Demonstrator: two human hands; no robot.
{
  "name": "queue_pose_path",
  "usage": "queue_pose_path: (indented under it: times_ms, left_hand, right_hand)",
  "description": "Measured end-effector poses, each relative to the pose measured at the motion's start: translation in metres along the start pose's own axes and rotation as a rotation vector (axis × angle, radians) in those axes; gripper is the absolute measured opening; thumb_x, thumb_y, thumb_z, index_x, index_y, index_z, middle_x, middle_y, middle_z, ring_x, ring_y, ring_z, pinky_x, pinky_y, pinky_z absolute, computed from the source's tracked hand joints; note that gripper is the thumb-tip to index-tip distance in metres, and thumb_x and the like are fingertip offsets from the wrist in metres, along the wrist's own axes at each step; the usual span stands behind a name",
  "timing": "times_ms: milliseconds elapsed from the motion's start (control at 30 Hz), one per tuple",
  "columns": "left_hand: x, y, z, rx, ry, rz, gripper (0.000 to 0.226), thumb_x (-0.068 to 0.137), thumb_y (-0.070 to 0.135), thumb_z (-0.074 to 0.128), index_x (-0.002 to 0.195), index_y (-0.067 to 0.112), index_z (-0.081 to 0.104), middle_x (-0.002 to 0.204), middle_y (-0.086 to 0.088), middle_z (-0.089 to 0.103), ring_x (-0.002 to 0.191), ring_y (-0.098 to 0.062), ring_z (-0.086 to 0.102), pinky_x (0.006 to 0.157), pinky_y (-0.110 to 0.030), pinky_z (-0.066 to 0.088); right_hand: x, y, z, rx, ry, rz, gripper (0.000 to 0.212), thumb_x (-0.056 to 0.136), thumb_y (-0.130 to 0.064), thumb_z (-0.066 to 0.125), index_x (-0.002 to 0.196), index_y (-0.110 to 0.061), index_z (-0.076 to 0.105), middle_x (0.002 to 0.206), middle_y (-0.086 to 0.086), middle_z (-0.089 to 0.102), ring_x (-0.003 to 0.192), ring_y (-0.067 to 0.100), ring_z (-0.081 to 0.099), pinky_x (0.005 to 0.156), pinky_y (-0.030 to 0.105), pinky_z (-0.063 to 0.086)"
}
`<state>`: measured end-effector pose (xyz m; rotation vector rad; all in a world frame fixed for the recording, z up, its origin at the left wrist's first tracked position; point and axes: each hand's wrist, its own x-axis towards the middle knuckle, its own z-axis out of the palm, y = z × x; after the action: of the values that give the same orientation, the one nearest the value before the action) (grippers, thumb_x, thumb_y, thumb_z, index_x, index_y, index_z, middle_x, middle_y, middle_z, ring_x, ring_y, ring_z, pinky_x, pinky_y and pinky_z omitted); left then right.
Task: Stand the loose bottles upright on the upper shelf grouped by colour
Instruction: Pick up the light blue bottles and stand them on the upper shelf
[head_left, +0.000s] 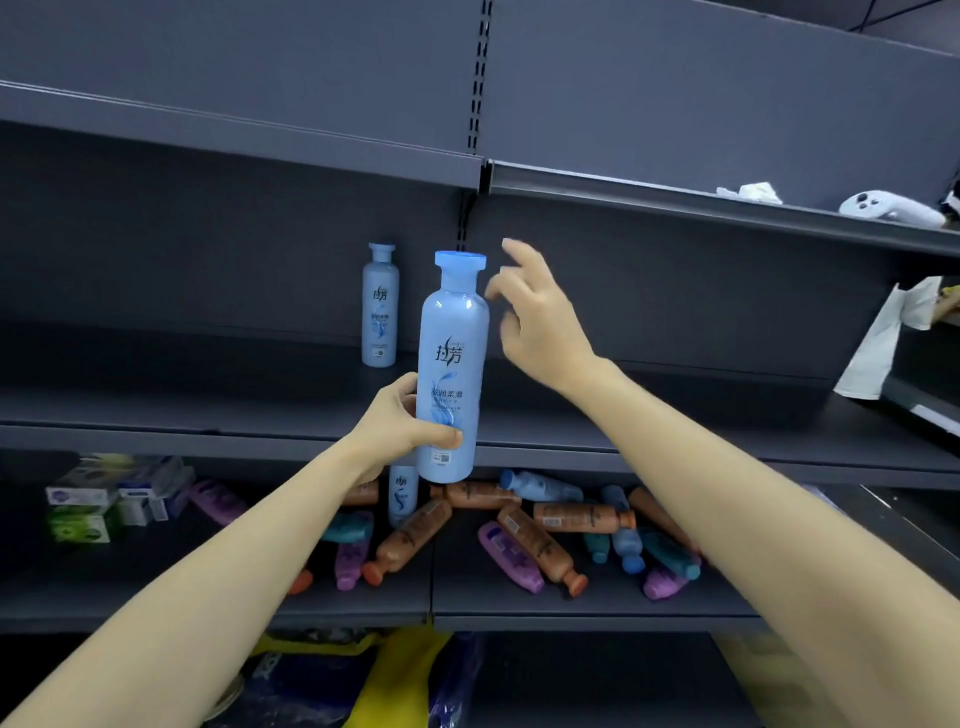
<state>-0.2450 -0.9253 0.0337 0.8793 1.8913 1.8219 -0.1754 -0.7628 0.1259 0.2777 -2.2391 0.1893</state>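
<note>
Bottle (452, 364) gripped upright by left hand (400, 421) before shelf edge (208, 441); right hand (535, 317) spread, empty.

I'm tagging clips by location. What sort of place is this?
Likely a shop aisle, perhaps a mock one: dark metal shelving on slotted uprights, a heap of loose bottles on the lower shelf, and boxed goods beside them.

A white game controller (891, 209) lies at the far right of the top shelf (675, 200), with a crumpled white paper (750, 193) near it to the left. Small green, white and blue boxes (104, 499) are stacked at the left end of the lower shelf (156, 587). Below, a yellow bag (400, 675) lies against a dark blue bag (311, 680).
</note>
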Motion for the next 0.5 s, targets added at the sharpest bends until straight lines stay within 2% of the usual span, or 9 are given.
queue_pose_path:
  times_ms: [133,267,400,467,500]
  left_hand:
    - [0.001,-0.003,0.002,0.020,0.053,-0.016,0.069,0.047,0.011,0.079,0.112,0.011,0.057,0.097,-0.002,0.071,0.086,-0.013,0.069,0.073,-0.028,0.054]
    - [0.004,-0.003,0.009,0.049,0.097,-0.030,0.066,0.048,0.012,0.080,0.109,0.012,0.057,0.098,-0.003,0.070,0.087,-0.015,0.068,0.072,-0.027,0.053]
    - [0.003,-0.008,0.017,0.073,0.130,-0.044,0.059,0.053,0.007,0.084,0.105,0.011,0.055,0.094,-0.001,0.069,0.085,-0.015,0.068,0.072,-0.030,0.054]
    - [0.002,-0.011,0.022,0.090,0.140,-0.047,0.057,0.052,0.009,0.084,0.101,0.013,0.055,0.094,-0.002,0.069,0.088,-0.017,0.068,0.075,-0.033,0.056]
    - [0.002,-0.013,0.024,0.102,0.146,-0.050,0.056,0.051,0.012,0.084,0.099,0.016,0.055,0.095,-0.002,0.068,0.088,-0.017,0.068,0.074,-0.033,0.056]
  right_hand:
    - [-0.037,0.009,0.012,-0.052,-0.297,0.199,0.045,0.083,0.008,0.049,0.127,-0.002,0.047,0.152,0.017,0.021,0.103,0.033,0.055,0.069,0.032,0.041]
    - [-0.064,0.012,0.026,-0.082,-0.537,0.319,0.060,0.086,-0.001,0.050,0.142,-0.014,0.031,0.152,0.008,0.020,0.113,0.033,0.050,0.076,0.038,0.048]
    - [-0.084,0.009,0.035,0.169,-0.544,0.477,0.061,0.084,-0.002,0.051,0.141,-0.016,0.034,0.144,0.004,0.039,0.125,0.023,0.046,0.097,0.040,0.044]
    - [-0.088,0.002,0.036,0.346,-0.490,0.550,0.059,0.081,-0.001,0.053,0.137,-0.016,0.040,0.137,0.002,0.048,0.122,0.015,0.047,0.100,0.032,0.042]
    - [-0.089,-0.002,0.036,0.424,-0.455,0.588,0.057,0.081,-0.001,0.055,0.134,-0.016,0.044,0.133,0.000,0.051,0.117,0.011,0.048,0.096,0.026,0.043]
